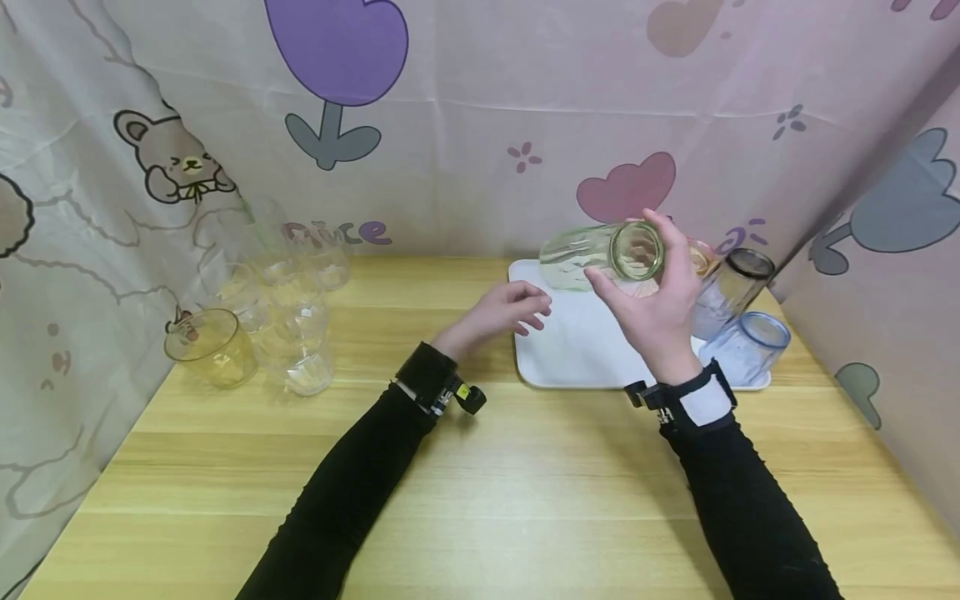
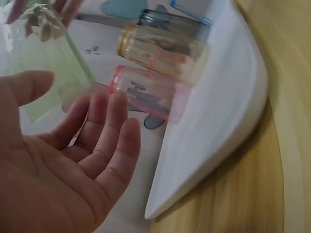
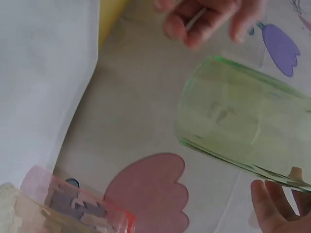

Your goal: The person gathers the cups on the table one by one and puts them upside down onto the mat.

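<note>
My right hand (image 1: 667,312) grips a green-tinted glass (image 1: 573,258) near its rim and holds it on its side above the back of the white tray (image 1: 573,350). The rim faces right and the base faces left. My left hand (image 1: 498,317) is beside the tray's left edge, fingers loosely bent, holding nothing. In the right wrist view its fingers (image 3: 209,19) are apart from the base of the green glass (image 3: 243,121). On the tray's right side stand a pink glass (image 2: 146,92), a yellow glass (image 2: 165,53), a dark glass (image 1: 738,287) and a blue glass (image 1: 750,346).
Several clear glasses (image 1: 307,367) stand close together at the table's left, with a wide amber glass (image 1: 213,354) beside them. A printed curtain (image 1: 465,150) borders the wooden table (image 1: 480,500) at the back and sides.
</note>
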`<state>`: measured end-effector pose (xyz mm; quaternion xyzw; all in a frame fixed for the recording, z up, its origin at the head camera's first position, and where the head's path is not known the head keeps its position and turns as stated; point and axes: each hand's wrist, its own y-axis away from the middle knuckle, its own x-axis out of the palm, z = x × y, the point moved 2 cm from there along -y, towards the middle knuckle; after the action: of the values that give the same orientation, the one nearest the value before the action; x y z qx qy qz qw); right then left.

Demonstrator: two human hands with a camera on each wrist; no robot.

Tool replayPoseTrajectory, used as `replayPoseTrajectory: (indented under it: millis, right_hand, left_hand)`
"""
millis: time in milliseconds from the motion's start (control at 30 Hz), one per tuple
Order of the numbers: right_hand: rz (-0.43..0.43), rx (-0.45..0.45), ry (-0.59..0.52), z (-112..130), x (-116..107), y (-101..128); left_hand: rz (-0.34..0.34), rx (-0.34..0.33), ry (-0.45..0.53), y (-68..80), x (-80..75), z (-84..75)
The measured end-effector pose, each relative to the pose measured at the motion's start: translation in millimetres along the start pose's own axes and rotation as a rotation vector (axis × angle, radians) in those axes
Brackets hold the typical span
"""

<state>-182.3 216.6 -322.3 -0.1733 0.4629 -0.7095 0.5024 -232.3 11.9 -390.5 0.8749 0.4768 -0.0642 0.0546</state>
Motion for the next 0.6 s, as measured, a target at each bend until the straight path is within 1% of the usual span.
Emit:
replayPoseTrajectory:
  millis: [100, 167, 233, 333, 400, 467, 600]
  right_hand:
    - [0.002, 0.038, 0.031, 0.0, -6.3, -3.1]
    - [0.018, 0.066, 0.060, -0.4, -10.3, -5.6]
    - [0.054, 0.099, 0.096, -1.1, -14.5, -7.6]
    - [0.135, 0.171, 0.167, -1.5, -20.8, -10.2]
    - [0.208, 0.231, 0.212, -1.6, -25.0, -11.8]
    - [0.289, 0.296, 0.244, -1.4, -28.9, -13.6]
    - [0.450, 0.394, 0.279, -2.7, -35.7, -16.5]
  left_hand:
    - [0.041, 0.046, -0.162, 1.6, 1.8, 1.7]
    - [0.085, 0.085, -0.279, 2.6, 4.0, 1.4]
    - [0.140, 0.118, -0.386, 3.0, 7.1, 1.3]
    - [0.228, 0.152, -0.529, 4.9, 12.3, 0.2]
    - [0.281, 0.153, -0.596, 6.9, 15.7, -0.2]
    - [0.318, 0.145, -0.645, 9.1, 18.4, -0.7]
    - [0.352, 0.114, -0.695, 13.2, 21.6, 0.0]
